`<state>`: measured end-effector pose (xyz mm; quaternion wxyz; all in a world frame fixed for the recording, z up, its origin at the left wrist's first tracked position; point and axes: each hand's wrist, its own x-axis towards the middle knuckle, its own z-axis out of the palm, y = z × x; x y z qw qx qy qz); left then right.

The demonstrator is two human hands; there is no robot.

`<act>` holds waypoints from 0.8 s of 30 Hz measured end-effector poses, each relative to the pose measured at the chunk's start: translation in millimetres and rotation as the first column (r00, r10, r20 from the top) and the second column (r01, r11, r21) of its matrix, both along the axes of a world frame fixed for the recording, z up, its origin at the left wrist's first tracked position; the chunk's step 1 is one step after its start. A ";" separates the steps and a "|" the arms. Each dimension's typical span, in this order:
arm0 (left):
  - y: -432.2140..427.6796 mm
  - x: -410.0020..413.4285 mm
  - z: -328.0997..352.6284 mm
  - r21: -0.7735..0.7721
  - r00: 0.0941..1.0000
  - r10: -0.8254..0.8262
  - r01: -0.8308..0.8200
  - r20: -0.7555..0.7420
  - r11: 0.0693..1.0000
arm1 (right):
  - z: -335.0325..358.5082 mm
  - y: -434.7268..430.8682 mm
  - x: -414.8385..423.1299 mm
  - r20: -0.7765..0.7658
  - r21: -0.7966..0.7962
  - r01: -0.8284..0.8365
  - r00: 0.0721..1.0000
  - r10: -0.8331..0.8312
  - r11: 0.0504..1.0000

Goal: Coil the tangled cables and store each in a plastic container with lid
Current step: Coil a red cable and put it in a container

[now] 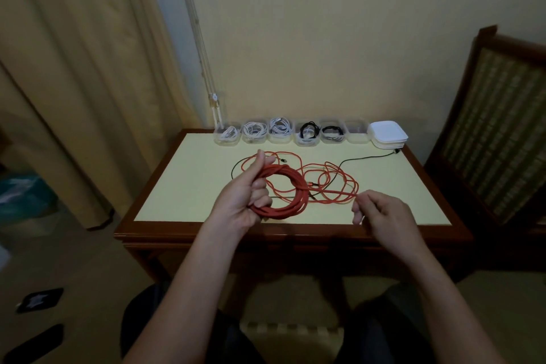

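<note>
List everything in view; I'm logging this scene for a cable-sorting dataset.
Table: one, pale top, dark wood frame.
Clear containers: six, row at the far edge; three hold white cables, two black, one empty.
Lids: one stack, white, right of that row.
Red cable: one, part coiled and held, rest loose on table.
Black cable: one, loose on table, among red loops.
Chair: one, dark wood, right.
Curtain: one, beige, left.
Left hand: grips red coil.
Right hand: pinches red strand.

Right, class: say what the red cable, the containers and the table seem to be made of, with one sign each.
Red cable: matt, maybe a woven sheath; no shine, soft loops.
Containers: clear plastic; coiled cables show through the walls.
Table: dark wood rim with a sheen, probably varnished; pale matt top, material unclear.
</note>
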<state>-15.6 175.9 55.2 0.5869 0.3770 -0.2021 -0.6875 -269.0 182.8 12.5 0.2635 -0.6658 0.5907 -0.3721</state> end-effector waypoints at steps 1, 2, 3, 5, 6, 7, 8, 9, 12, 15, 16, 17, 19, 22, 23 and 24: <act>-0.4 -2.9 0.4 0.002 1.000 -0.008 0.008 -0.019 1.000 | -1.1 0.0 -0.4 0.027 0.000 0.013 1.000 -0.013 1.000; -0.6 -5.1 0.2 0.005 0.999 -0.012 0.013 -0.040 1.000 | -1.3 1.4 0.4 0.052 -0.006 0.033 0.998 -0.032 0.999; -0.5 -7.2 0.0 0.008 0.998 -0.014 0.015 -0.061 1.000 | -2.5 2.7 2.1 0.073 -0.017 0.055 0.996 -0.053 0.998; 0.3 -11.9 -1.0 0.023 0.995 -0.007 0.009 -0.104 1.000 | -7.1 5.7 7.2 0.101 -0.062 0.081 0.992 -0.074 0.995; 0.7 -14.0 -1.2 0.035 0.991 0.002 0.002 -0.131 0.999 | -10.4 6.9 9.6 0.090 -0.103 0.085 0.993 -0.076 0.991; 0.8 -15.1 -1.2 0.048 0.987 0.014 -0.006 -0.161 0.999 | -15.2 7.3 11.3 0.052 -0.159 0.087 0.995 -0.080 0.983; 0.9 -15.8 -0.7 0.059 0.982 0.025 -0.014 -0.189 0.998 | -20.4 7.5 12.9 -0.018 -0.230 0.084 0.996 -0.091 0.970; 0.9 -16.5 -0.4 0.068 0.976 0.032 -0.018 -0.217 0.997 | -26.5 7.6 14.9 -0.109 -0.312 0.077 0.987 -0.116 0.947; 1.0 -18.7 0.4 0.089 0.955 0.043 -0.018 -0.293 0.996 | -37.5 9.2 24.8 -0.280 -0.462 0.058 0.937 -0.208 0.885; 1.2 -21.1 1.7 0.102 0.948 0.075 -0.045 -0.309 0.994 | -36.8 12.9 39.0 -0.330 -0.468 0.000 0.928 -0.175 0.884; 1.1 -22.0 1.9 0.105 0.947 0.084 -0.054 -0.309 0.993 | -34.2 15.5 44.4 -0.285 -0.439 0.000 0.948 -0.140 0.899; 1.1 -22.7 2.1 0.104 0.946 0.092 -0.062 -0.310 0.993 | -30.1 17.9 50.1 -0.195 -0.395 0.029 0.974 -0.114 0.918; 0.8 -25.1 2.4 0.104 0.945 0.106 -0.078 -0.309 0.992 | -21.5 21.8 60.8 0.051 -0.242 0.130 0.991 -0.121 0.961; 0.5 -29.8 2.0 0.098 0.950 0.124 -0.099 -0.287 0.990 | -10.7 21.9 75.3 0.540 0.147 0.156 0.814 -0.212 0.977; 0.1 -31.7 1.7 0.097 0.950 0.126 -0.102 -0.285 0.990 | -7.9 20.9 79.3 0.704 0.251 0.096 0.665 -0.250 0.963; -0.5 -33.1 0.7 0.099 0.948 0.128 -0.104 -0.292 0.990 | -5.0 20.2 83.0 0.833 0.309 0.013 0.480 -0.277 0.951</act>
